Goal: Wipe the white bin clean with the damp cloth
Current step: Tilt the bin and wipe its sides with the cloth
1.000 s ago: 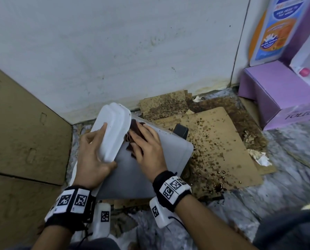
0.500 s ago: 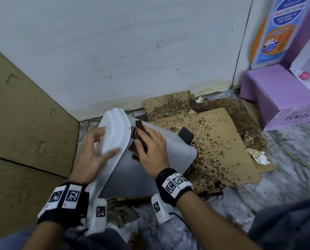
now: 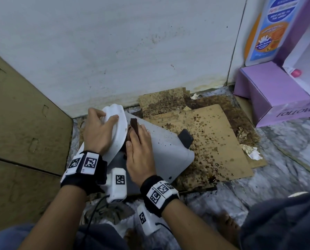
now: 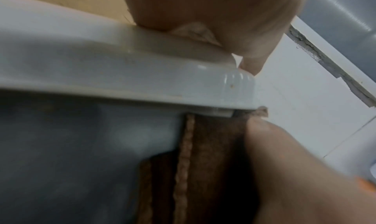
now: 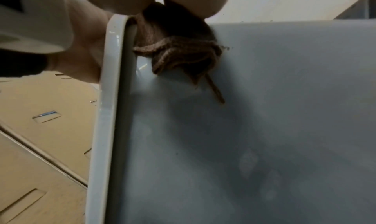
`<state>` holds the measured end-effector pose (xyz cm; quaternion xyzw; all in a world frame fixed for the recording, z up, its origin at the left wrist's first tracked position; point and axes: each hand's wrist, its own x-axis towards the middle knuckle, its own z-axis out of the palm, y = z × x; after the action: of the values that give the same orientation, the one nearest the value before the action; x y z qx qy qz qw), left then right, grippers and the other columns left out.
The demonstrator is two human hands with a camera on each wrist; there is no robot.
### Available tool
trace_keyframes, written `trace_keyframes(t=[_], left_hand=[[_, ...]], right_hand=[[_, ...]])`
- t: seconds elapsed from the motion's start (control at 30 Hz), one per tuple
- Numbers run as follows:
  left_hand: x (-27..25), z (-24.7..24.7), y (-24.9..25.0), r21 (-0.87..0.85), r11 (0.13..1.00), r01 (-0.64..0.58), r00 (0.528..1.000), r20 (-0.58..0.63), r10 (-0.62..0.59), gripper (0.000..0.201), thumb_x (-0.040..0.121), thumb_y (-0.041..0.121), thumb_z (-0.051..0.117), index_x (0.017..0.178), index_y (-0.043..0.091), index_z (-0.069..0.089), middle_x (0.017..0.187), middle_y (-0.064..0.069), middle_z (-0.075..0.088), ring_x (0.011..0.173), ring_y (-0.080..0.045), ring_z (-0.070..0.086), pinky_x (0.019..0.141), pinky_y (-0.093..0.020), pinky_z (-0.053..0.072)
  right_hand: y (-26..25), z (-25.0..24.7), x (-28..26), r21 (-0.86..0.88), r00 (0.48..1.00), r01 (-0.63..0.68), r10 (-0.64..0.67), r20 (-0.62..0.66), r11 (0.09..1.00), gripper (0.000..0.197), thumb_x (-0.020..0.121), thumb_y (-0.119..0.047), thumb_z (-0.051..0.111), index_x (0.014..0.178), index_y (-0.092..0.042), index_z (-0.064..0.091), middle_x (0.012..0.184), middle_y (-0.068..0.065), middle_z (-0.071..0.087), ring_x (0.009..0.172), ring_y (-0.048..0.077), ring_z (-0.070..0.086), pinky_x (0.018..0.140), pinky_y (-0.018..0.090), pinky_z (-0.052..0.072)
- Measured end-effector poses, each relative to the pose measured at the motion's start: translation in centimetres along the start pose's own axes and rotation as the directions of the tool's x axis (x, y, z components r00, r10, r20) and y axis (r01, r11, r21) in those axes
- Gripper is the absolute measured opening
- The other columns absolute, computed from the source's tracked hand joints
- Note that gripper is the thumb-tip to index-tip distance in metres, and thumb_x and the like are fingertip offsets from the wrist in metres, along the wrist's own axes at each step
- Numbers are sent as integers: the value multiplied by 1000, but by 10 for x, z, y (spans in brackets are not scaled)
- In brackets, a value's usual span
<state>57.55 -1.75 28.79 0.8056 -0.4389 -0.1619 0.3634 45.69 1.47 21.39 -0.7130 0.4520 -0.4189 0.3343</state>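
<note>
On a stained floor by the wall, a person's left hand (image 3: 98, 134) curls over the lid (image 3: 117, 130) of a white bin (image 3: 167, 152) lying on its side, thumb and fingers hooked round the lid's raised edge to steady it. Just right of it, the right hand (image 3: 139, 150) presses a brown damp cloth (image 3: 133, 126) flat against the bin's wall under the rim, fingers straight. The thin plastic shell looks light and smooth, likely to slide or flex when scrubbed; the rigid rim is probably the surest hold. The cloth is soft and bunches. Spattered cardboard (image 3: 213, 138) lies beneath. At far right, a purple box (image 3: 269, 91) reads "FOLLOW"; the blue-and-orange pack (image 3: 266, 31) above it has print too blurred to read.
</note>
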Motion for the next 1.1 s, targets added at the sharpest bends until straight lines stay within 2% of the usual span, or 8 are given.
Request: trace_keyframes(t=[0.13,0.3,0.47,0.57,0.7,0.83,0.93,1.1], left_hand=[[11,1,3,55,998,16,1000,-21,-15,54,74,46,54,123,25,45,125,-5,53,112,-26,54,96,-45,43],[13,1,-3,98,995,-1,1000,31,-2,64,75,54,46,134,33,51,127,-10,43,119,-28,50,101,-38,38],[12,0,-4,99,995,12,1000,25,-14,63,76,54,44,136,33,51,132,-10,42,125,-27,46,103,-38,36],[8,3,-2,110,994,10,1000,17,-11,62,77,53,43,136,34,51,130,-10,43,124,-28,45,100,-36,34],[5,4,-3,117,993,-21,1000,4,21,59,81,49,46,138,31,50,129,-13,44,124,-30,45,97,-32,32],[2,1,-8,114,992,-54,999,0,54,60,82,47,45,139,28,50,129,-14,45,122,-29,46,93,-29,30],[1,-3,-13,97,993,-65,998,-8,66,60,82,46,46,138,26,51,130,-15,44,122,-30,47,97,-30,32],[0,-8,-21,63,997,-44,999,-5,44,59,81,47,47,137,29,52,131,-11,43,123,-27,50,109,-41,36]], right_hand=[[7,3,-3,-177,999,8,-1,40,984,45,101,-28,27,144,-15,32,156,12,22,146,25,11,120,40,5],[44,-13,-12,-218,990,-120,134,50,968,50,100,-33,19,144,-14,32,156,12,22,146,22,11,121,38,1],[74,-20,-17,-102,974,-217,222,36,971,52,99,-33,21,146,-12,32,157,8,21,146,19,10,120,31,-1],[56,-13,-11,-20,961,-276,276,-17,961,54,98,-35,20,144,-11,35,156,9,23,146,21,10,120,39,2],[16,2,-3,-42,987,-159,158,-22,986,62,97,-47,10,143,-15,35,154,9,26,145,23,12,120,43,2],[-3,14,1,-58,998,-63,61,-30,996,48,99,-32,23,140,-13,39,152,13,29,143,28,19,119,44,5],[8,14,-3,-101,1000,-4,5,13,995,47,99,-30,24,144,-17,33,153,12,28,144,26,17,120,44,6],[44,5,-17,-153,996,-81,86,26,985,47,100,-31,20,143,-17,33,153,11,29,145,23,16,120,43,3]])
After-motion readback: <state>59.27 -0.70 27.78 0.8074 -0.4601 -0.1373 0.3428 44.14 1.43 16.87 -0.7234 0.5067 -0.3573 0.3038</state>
